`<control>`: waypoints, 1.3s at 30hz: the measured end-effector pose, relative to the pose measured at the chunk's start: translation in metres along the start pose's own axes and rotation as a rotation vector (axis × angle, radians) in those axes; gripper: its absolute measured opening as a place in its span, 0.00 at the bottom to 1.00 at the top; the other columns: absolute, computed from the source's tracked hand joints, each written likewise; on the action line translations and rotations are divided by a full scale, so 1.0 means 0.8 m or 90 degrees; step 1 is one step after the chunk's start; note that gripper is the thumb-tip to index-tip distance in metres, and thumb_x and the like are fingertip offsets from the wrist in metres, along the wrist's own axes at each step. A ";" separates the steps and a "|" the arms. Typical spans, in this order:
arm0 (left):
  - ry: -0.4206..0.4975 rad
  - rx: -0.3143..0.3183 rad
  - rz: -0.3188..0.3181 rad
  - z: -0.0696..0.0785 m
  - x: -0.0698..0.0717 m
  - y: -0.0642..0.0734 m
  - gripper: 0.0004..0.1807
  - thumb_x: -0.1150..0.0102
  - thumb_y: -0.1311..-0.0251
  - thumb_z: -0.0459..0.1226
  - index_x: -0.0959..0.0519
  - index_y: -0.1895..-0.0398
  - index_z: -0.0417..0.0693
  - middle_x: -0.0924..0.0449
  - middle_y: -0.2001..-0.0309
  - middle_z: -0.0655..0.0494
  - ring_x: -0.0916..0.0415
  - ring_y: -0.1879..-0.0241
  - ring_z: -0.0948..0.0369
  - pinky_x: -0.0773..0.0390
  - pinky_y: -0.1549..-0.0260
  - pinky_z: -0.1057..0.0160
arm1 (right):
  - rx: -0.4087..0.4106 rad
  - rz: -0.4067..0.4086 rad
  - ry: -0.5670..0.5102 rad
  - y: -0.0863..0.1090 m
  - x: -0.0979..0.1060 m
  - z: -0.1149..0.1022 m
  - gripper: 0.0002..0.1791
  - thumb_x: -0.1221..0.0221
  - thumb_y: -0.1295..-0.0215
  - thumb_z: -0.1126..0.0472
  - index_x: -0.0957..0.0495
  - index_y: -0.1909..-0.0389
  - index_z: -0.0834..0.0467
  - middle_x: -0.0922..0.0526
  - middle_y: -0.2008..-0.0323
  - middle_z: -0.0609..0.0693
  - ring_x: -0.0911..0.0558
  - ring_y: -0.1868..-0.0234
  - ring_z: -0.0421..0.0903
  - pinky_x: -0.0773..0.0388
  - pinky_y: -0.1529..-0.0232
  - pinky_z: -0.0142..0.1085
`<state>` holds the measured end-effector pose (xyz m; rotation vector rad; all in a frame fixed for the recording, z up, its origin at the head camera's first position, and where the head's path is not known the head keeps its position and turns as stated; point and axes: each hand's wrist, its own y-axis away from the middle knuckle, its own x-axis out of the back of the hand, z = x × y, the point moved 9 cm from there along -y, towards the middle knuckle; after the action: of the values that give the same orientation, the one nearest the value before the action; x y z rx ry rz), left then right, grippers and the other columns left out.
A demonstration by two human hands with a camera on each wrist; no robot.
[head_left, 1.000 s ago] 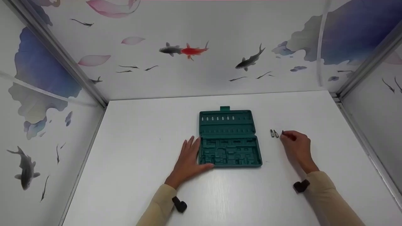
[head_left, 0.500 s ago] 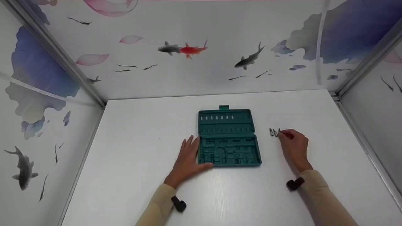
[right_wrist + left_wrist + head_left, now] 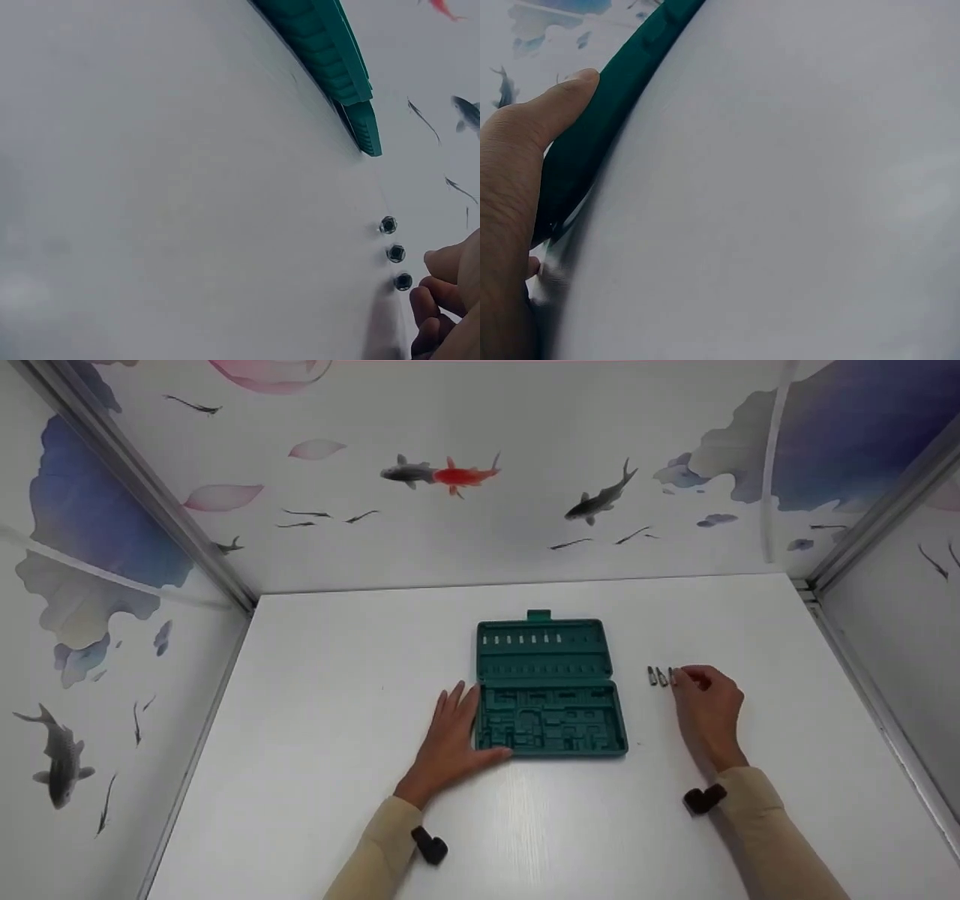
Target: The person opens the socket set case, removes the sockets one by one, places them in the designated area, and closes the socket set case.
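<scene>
A dark green plastic tool case lies open on the white table, its moulded compartments bare. My left hand rests at its left side, fingers straight along the edge and thumb on the front left corner; in the left wrist view the thumb lies against the case wall. Right of the case, three small metal socket bits lie in a row, square holes showing in their ends in the right wrist view. My right hand is at the rightmost socket bit, thumb and fingertips beside it with a gap between them.
The case lid lies folded back towards the rear, with a row of small white marks and a latch tab at its far edge. Panels printed with fish and petals stand behind and at both sides of the table.
My right hand has brought the third socket bit left, into line beside the other two, and its fingertips have drawn slightly off it. My left hand stays at the case.
</scene>
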<state>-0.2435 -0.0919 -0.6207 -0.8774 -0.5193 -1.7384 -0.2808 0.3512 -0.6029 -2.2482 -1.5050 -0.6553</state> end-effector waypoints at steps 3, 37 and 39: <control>0.004 -0.001 -0.002 0.001 0.000 0.001 0.70 0.34 0.41 0.77 0.50 0.08 0.48 0.55 0.10 0.43 0.63 0.11 0.44 0.57 0.14 0.40 | 0.008 0.004 -0.004 -0.001 0.005 -0.012 0.23 0.41 0.16 0.45 0.13 0.40 0.61 0.14 0.50 0.57 0.23 0.51 0.48 0.27 0.53 0.34; 0.007 -0.008 0.003 -0.004 -0.004 0.000 0.69 0.36 0.42 0.78 0.51 0.08 0.51 0.55 0.10 0.46 0.63 0.10 0.48 0.59 0.14 0.43 | 0.285 -0.269 0.025 -0.027 -0.174 -0.171 0.16 0.33 0.21 0.63 0.15 0.41 0.70 0.14 0.45 0.65 0.17 0.43 0.61 0.19 0.40 0.59; 0.007 -0.004 0.001 -0.004 -0.003 0.000 0.70 0.36 0.42 0.79 0.52 0.08 0.52 0.55 0.09 0.46 0.64 0.10 0.49 0.60 0.14 0.43 | 0.295 -0.279 0.037 -0.029 -0.181 -0.175 0.16 0.32 0.22 0.63 0.14 0.42 0.70 0.14 0.45 0.65 0.18 0.43 0.62 0.20 0.39 0.59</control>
<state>-0.2442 -0.0929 -0.6249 -0.8723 -0.5069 -1.7434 -0.3748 0.1751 -0.5666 -1.5601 -1.9068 -0.4213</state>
